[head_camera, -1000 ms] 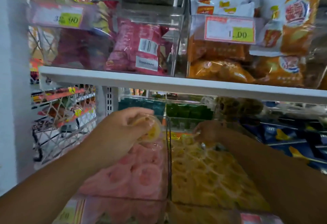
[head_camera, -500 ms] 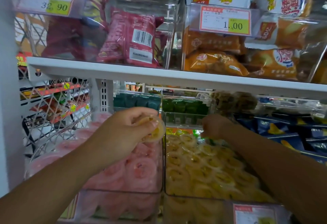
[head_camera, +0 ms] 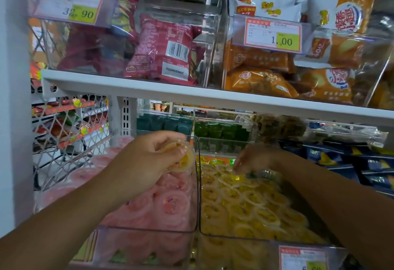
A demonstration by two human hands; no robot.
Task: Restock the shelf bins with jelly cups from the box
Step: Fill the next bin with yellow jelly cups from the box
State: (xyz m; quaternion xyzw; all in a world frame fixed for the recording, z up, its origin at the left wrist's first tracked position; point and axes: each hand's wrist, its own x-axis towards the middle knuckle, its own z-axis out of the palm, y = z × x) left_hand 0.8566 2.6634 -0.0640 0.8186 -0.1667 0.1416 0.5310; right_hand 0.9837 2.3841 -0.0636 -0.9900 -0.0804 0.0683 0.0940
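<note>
My left hand (head_camera: 147,158) grips a yellow jelly cup (head_camera: 184,160) above the wall between two clear bins. The left bin (head_camera: 149,230) is full of pink jelly cups (head_camera: 168,203). The right bin (head_camera: 234,238) holds many yellow jelly cups (head_camera: 251,203). My right hand (head_camera: 253,158) reaches to the back of the yellow bin, fingers pointing down and touching the cups there; I cannot see whether it holds one. The box is out of view.
A white shelf board (head_camera: 213,99) runs just above my hands, carrying clear bins of red and orange snack bags. Green packets (head_camera: 221,131) stand behind the jelly bins, blue packets (head_camera: 349,163) to the right, a wire rack (head_camera: 68,129) to the left.
The camera has tilted down and closer, so the bins show more fully. My right hand has dropped slightly onto the back yellow cups. My left hand keeps its grip on its cup.
</note>
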